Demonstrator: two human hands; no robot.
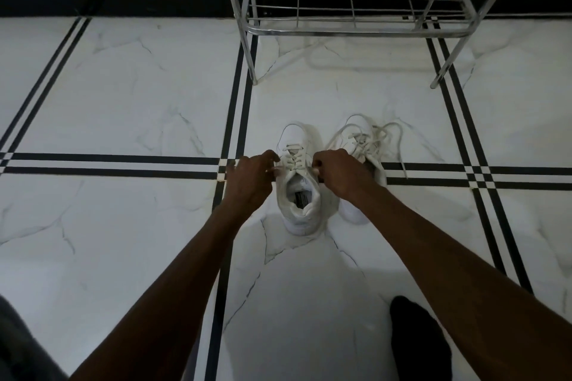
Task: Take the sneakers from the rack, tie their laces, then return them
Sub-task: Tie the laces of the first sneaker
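Floor [130,96] of white marble-look tile w/ black double stripes fills the view. Dark cloth [18,346] sits at the bottom-left corner, well behind the left hand.

Left hand [250,178] reaches fwd, fingers curled, clamped on a lace end at the near-left side of the left sneaker [298,182]; knuckles up, thumb side toward the shoe. That sneaker is white, stands upright on the floor betw. both hands, toe pointing away from the person, opening toward the camera w/ a dark label inside. Its laces [293,158] run crisscross up the tongue, not knotted as far as can be seen; ends go out sideways into each hand.

Right hand [335,170] is just right of that shoe's collar, fingers closed on the other lace end, pulled outward. Wrist and forearm cover the heel part of the right sneaker [360,145], which stands just beyond and right of this hand, touching or almost touching the first shoe; can't tell which. Its loose laces [393,145] spill over the right side onto the floor, one end lying across a black stripe.

Rack [349,9], chrome wire, stands well beyond both hands against the wall, bottom shelf bare, two front legs on the floor. Black sock [418,340] shows bottom-right, behind and under the right forearm.
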